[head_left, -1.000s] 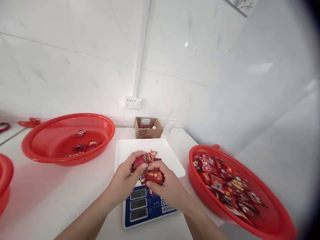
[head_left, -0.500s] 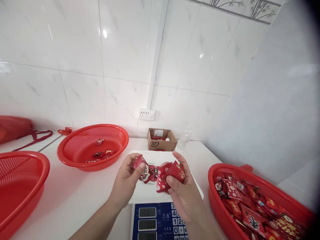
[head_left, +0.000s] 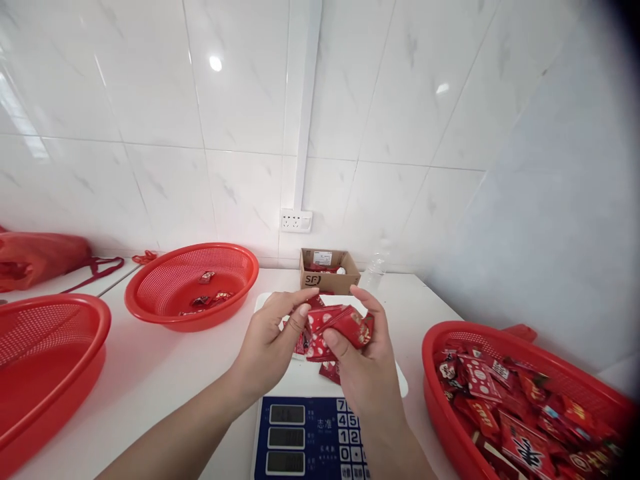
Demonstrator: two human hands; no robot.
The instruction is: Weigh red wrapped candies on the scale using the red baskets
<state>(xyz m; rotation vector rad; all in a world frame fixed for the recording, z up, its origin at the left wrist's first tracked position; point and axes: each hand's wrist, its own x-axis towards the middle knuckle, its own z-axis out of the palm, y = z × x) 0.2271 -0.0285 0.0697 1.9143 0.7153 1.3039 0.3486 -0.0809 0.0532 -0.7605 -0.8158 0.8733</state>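
My right hand (head_left: 367, 353) is closed round several red candy packets (head_left: 345, 327), one with white dots, fanned between thumb and fingers. My left hand (head_left: 273, 337) pinches a dark red candy packet (head_left: 316, 302) that is mostly hidden behind the others. Both hands are close together above the white pan (head_left: 395, 390) of a scale. More red packets (head_left: 330, 371) lie on the pan below them, partly covered by the hands. The scale's blue panel (head_left: 323, 423), with displays and number keys, faces me.
A red basket (head_left: 433, 380) full of candy packets stands at the right. Another red basket (head_left: 145, 303) at the back left holds several pieces. A third basket (head_left: 95, 333) is at the far left. Behind the scale are a cardboard box (head_left: 335, 283) and a clear bottle (head_left: 377, 263).
My left hand has moved right, bringing its packet behind those in my right hand. The camera view has shifted slightly. A packet on the pan now shows below my hands.
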